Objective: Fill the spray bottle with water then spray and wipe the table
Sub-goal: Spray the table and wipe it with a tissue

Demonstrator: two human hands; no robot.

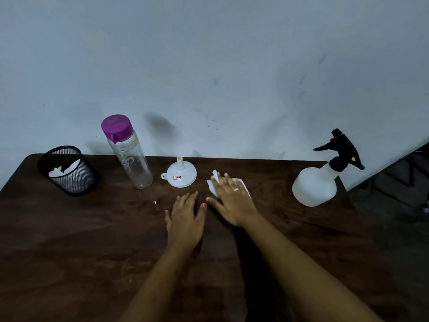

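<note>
- Your right hand (234,202) lay flat on a white tissue (213,189) near the middle of the table's (81,240) far edge. Its fingers (228,182) were straight and slightly spread, pressing the tissue to the wood rather than curling round it.
- Your left hand (185,219) rested palm down on the bare table just beside the right one, fingers straight and close together, holding nothing.
- The spray bottle (315,185) stood upright by the far right corner with its black trigger head on, well apart from both hands.
- A white funnel (180,176) sat upside down, spout up, near the far edge, just left of the tissue.
- A clear bottle (131,159) with a purple cap stood beside the funnel, on its left.
- A black mesh cup (69,173) holding white scraps stood at the far left corner.
</note>
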